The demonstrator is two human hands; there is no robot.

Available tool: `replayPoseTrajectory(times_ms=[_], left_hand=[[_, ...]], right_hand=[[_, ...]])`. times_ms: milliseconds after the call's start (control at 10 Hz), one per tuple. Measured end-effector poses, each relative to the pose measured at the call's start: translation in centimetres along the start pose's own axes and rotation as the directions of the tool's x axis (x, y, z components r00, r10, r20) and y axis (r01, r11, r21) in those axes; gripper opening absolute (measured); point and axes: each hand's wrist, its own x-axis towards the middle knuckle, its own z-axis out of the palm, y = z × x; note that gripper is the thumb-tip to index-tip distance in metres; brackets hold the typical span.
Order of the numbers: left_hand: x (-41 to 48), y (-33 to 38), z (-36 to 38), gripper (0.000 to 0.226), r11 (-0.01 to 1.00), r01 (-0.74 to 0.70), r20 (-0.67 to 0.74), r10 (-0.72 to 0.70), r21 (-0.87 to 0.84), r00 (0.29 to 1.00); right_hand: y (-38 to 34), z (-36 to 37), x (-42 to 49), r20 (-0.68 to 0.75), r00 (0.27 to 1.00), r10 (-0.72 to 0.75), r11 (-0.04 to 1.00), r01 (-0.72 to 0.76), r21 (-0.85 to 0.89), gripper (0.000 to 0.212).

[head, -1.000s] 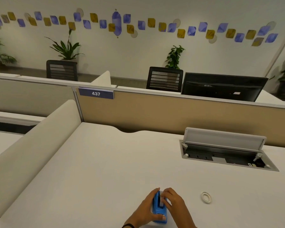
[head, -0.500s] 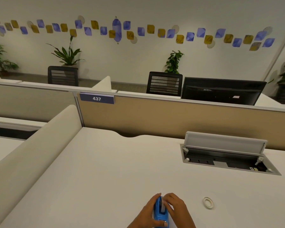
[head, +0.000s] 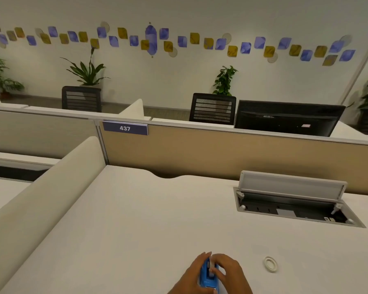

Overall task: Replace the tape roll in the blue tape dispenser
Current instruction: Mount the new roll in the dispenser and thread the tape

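Blue tape dispenser [head: 208,277]: at the near edge of the white desk [head: 136,219], low in the head view, partly cut off by the bottom border. Held between both hands. Left hand [head: 192,274]: wrapped along the dispenser's left side, fingers curled against the blue body. Right hand [head: 229,272]: over the right side, fingertips pressed in at the top slot, where a pale roll or core shows. Both sets of fingers closed on the dispenser. Small white tape ring [head: 270,264]: flat on the desk, well apart to the right, untouched. Open cable tray [head: 293,206] farther back on the right.

Probable step: seating or freeing the roll in the slot; which of the two cannot be told from this view.

Risks from here:
- Roll jammed crooked in the slot, caused by pressing on one side only.
- Dispenser slipping off the near desk edge, caused by its position so close to that edge.
- Fingertip caught on the cutter blade, caused by working with the dispenser almost out of view.
- Tape end stuck back on the roll, caused by loose handling.

Change against the earlier frames: dispenser and hands lower in view, more cropped; partition, chairs and wall decoration shifted downward, consistent with the head tilting up. Grip arrangement unchanged. White ring in the same spot on the desk.
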Motion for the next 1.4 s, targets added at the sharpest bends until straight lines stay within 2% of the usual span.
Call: replayPoseTrajectory(times_ms=[200,400,600,700,800,900,1000,1100,1200,1300,1400], left_hand=[[0.1,0.5,-0.2,0.098,0.999,0.002,0.074,-0.005,0.041,0.997],[0.0,0.7,0.1,0.094,0.998,0.022,0.072,-0.026,0.059,0.997],[-0.1,0.6,0.0,0.094,0.997,0.029,0.076,-0.035,0.076,0.996],[-0.1,0.6,-0.1,0.107,0.996,0.03,0.068,-0.035,0.083,0.997],[-0.1,0.3,0.0,0.101,0.996,0.019,0.055,-0.024,0.088,0.998],[-0.1,0.1,0.1,0.085,0.997,0.007,0.05,-0.011,0.078,0.999],[0.0,0.2,0.1,0.085,0.996,0.003,0.036,-0.006,0.09,0.999],[0.2,0.0,0.3,0.084,0.996,0.0,0.037,-0.003,0.086,0.999],[0.8,0.5,0.0,0.084,0.996,0.009,0.037,-0.013,0.088,0.999],[-0.7,-0.4,0.6,0.084,0.994,0.017,0.05,-0.022,0.111,0.998],[-1.2,-0.5,0.4,0.081,0.994,0.012,0.043,-0.017,0.11,0.999]], right_hand=[[-1.6,-0.2,-0.5,-0.052,0.998,0.019,0.998,-0.016,0.066,0.043],[-2.6,-0.6,-1.2,-0.025,0.999,0.029,0.999,-0.028,0.029,0.107],[-2.6,0.0,-1.8,-0.077,0.997,0.003,1.0,-0.001,0.026,0.099],[-2.9,-0.1,-2.1,-0.105,0.994,0.042,0.998,-0.037,0.044,0.1],[-2.1,0.1,-2.2,-0.122,0.991,0.056,0.998,-0.058,-0.014,0.07],[-1.7,0.3,-2.6,-0.083,0.997,-0.004,1.0,0.003,-0.016,0.037],[-2.5,0.0,-2.5,-0.104,0.994,-0.023,1.0,0.023,0.005,0.066],[-2.4,0.0,-2.5,-0.127,0.985,-0.115,0.993,0.112,-0.028,0.072],[-2.1,-0.6,-2.0,-0.182,0.98,-0.081,0.996,0.087,0.025,0.078],[-2.7,0.2,-3.8,-0.173,0.981,-0.087,0.995,0.078,-0.058,0.041],[-3.0,0.3,-4.1,-0.165,0.986,-0.037,0.999,0.041,0.018,0.01]])
